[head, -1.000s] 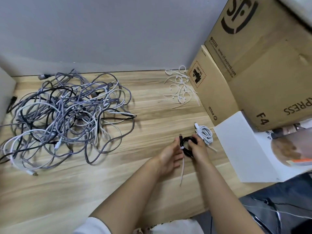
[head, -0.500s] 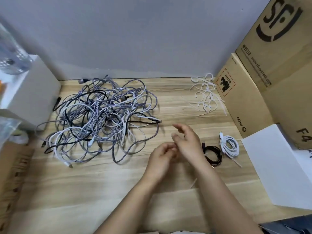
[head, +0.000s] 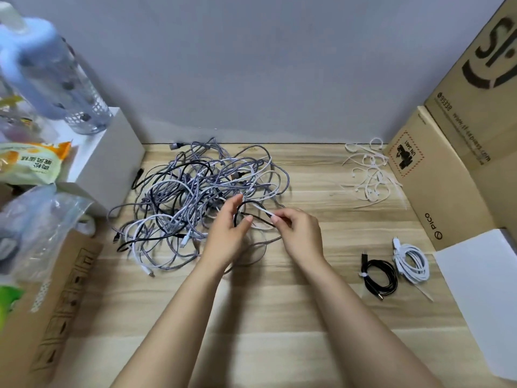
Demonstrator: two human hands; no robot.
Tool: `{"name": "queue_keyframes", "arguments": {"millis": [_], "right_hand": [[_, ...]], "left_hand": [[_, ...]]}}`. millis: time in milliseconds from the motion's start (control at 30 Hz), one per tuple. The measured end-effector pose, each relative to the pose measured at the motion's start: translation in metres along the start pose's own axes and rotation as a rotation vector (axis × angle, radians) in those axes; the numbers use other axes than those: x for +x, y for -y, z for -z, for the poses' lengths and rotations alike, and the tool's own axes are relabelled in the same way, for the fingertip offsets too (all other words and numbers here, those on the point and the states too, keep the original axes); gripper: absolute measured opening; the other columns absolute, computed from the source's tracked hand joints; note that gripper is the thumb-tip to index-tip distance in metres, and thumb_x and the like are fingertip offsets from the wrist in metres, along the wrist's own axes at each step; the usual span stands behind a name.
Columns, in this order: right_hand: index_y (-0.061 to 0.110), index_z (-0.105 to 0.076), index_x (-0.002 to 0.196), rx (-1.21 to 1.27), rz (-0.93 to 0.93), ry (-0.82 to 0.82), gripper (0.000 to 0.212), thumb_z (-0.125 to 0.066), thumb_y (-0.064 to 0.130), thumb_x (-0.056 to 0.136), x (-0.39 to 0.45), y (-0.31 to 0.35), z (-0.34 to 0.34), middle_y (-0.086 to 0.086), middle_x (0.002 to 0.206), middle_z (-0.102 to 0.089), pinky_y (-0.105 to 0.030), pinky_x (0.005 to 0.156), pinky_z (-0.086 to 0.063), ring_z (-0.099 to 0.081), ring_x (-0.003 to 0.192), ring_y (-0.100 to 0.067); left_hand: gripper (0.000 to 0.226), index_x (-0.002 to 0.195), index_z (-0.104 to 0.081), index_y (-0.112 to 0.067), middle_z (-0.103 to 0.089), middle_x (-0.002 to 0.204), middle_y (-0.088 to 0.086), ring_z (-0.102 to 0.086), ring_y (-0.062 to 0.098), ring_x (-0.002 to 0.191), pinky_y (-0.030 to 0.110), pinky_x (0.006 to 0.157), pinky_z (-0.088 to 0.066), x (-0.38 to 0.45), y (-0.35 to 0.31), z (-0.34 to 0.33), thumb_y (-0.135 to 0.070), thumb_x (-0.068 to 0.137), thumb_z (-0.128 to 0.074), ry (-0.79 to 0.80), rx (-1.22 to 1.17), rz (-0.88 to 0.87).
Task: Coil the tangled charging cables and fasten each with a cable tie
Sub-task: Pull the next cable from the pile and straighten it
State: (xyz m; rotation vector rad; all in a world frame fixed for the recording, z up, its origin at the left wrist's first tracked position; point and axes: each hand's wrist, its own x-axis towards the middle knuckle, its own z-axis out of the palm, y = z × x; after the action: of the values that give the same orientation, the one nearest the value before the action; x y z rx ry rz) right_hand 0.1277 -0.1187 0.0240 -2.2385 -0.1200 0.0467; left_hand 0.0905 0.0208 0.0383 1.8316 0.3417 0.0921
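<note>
meanwhile both hands [head: 263, 231] pinch cable ends at the tangle [head: 201, 197]; cardboard boxes [head: 447, 169] flank right.

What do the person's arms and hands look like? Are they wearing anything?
Both arms are bare from the bottom of the picture up to the hands, with no sleeves showing. The left hand and the right hand wear no gloves, and no rings, watch or bracelets can be seen. The fingers have short, plain nails.
</note>
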Motion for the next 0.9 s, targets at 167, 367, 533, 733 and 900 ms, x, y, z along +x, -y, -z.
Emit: {"name": "queue_keyframes", "arguments": {"millis": [167, 367, 533, 733, 900], "right_hand": [[0.012, -0.075, 0.084, 0.210, -0.088, 0.007, 0.006, -0.070, 0.011, 0.081, -0.004, 0.007, 0.009, -0.002, 0.078, -0.070, -0.026, 0.072, -0.046, -0.062, 0.074, -0.015], [0.019, -0.063, 0.076, 0.586, -0.262, -0.088, 0.021, -0.060, 0.002, 0.088, -0.002, 0.002, 0.029, 0.000, 0.074, -0.063, -0.024, 0.065, -0.055, -0.061, 0.067, -0.008], [0.011, -0.058, 0.081, 0.950, -0.455, -0.081, 0.017, -0.050, 0.004, 0.095, -0.001, -0.001, 0.041, 0.003, 0.061, -0.065, -0.017, 0.055, -0.053, -0.064, 0.057, -0.002], [0.013, -0.061, 0.083, 0.927, -0.384, -0.054, 0.014, -0.056, 0.003, 0.090, -0.003, 0.003, 0.037, 0.005, 0.070, -0.066, -0.014, 0.058, -0.050, -0.061, 0.059, 0.003], [0.007, -0.069, 0.082, 0.678, -0.218, 0.065, 0.009, -0.067, -0.002, 0.081, -0.004, 0.022, 0.023, 0.004, 0.064, -0.064, -0.013, 0.058, -0.046, -0.056, 0.055, 0.003]], "left_hand": [[0.013, 0.086, -0.060, -0.019, -0.059, 0.078, -0.002, -0.054, 0.011, 0.071, 0.023, 0.069, -0.043, 0.019, -0.002, 0.009, -0.007, 0.086, -0.064, -0.015, 0.213, 0.040], [0.015, 0.079, -0.056, -0.016, -0.052, 0.066, -0.004, -0.046, 0.014, 0.060, 0.027, 0.060, -0.040, 0.040, -0.014, 0.040, -0.007, 0.091, -0.056, -0.216, 0.153, 0.062], [0.026, 0.071, -0.051, -0.020, -0.049, 0.068, 0.001, -0.049, 0.021, 0.072, 0.043, 0.073, -0.053, 0.049, -0.004, 0.062, -0.007, 0.094, -0.052, -0.249, -0.018, 0.204], [0.025, 0.074, -0.050, -0.015, -0.046, 0.068, 0.004, -0.046, 0.014, 0.062, 0.030, 0.062, -0.048, 0.035, -0.017, 0.062, -0.006, 0.097, -0.047, -0.180, -0.157, 0.215], [0.021, 0.081, -0.058, -0.017, -0.051, 0.072, 0.000, -0.048, 0.008, 0.066, 0.016, 0.062, -0.043, 0.012, -0.039, 0.049, 0.001, 0.090, -0.053, 0.115, -0.174, -0.009]]}}
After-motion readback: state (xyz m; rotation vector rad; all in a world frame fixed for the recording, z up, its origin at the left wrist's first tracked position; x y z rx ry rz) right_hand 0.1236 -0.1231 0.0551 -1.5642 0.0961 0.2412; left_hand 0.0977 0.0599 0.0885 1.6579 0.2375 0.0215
